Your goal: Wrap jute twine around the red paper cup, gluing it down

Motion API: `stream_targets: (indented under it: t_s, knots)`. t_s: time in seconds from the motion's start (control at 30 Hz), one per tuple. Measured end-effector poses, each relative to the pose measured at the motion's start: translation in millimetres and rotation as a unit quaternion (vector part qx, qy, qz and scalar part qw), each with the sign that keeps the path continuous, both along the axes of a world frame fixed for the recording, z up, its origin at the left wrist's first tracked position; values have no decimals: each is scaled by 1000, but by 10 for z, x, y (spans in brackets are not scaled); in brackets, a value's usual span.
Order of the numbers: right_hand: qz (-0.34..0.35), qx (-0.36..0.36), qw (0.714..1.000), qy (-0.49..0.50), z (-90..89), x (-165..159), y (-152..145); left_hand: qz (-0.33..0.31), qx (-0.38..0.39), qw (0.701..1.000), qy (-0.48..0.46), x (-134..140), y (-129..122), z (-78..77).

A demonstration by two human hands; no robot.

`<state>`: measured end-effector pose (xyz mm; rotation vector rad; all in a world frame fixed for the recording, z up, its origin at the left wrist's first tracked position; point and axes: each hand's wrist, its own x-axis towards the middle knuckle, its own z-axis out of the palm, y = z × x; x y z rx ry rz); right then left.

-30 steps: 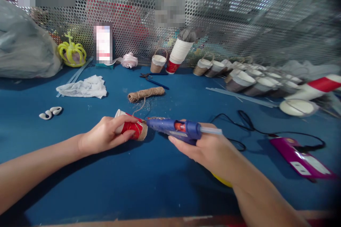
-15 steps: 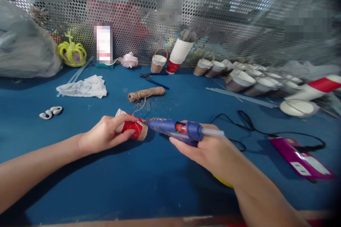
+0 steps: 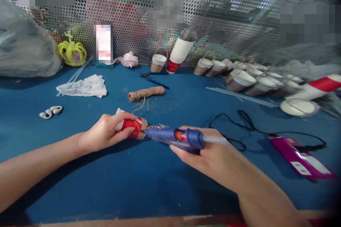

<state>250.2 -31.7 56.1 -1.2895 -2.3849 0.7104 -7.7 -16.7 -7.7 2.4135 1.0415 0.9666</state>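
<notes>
My left hand (image 3: 113, 128) is closed around a red and white paper cup (image 3: 136, 124) lying on its side. Brown twine runs from the cup to a twine roll (image 3: 146, 93) just behind it. In my right hand (image 3: 205, 152) is a blue hot glue gun (image 3: 170, 137), with a clear glue stick (image 3: 215, 139) poking out of its back. The gun's nozzle meets the brown base end of the cup; whether it touches cannot be seen exactly.
Pliers (image 3: 154, 78) lie behind the roll. At the back stand a stack of paper cups (image 3: 181, 53) and several small wrapped buckets (image 3: 242, 79). A purple card holder (image 3: 301, 159) with a black cord lies right. White cloth (image 3: 85, 87) and earbuds (image 3: 50, 112) lie left.
The glue gun's nozzle has shifted slightly left and down along the cup's base end. The cup has turned a little in my left hand.
</notes>
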Motion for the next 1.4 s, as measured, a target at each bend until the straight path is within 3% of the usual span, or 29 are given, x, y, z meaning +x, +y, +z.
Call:
stream_targets:
  t_s: [0.43,0.9,1.27,1.4]
  knots:
    - [-15,-5,1000,-2,4,4,11,-7,15,1000,11,-4,-4,-1]
    - [-15,94,995,-7,-65,8,97,-34,58,997,39,8,-26,-3]
    - [-72,-31,997,-4,-4,-118,162,-39,86,994,51,38,-36,15]
    - [-67,-26,997,0,5,-89,146,-36,84,994,52,33,-35,10]
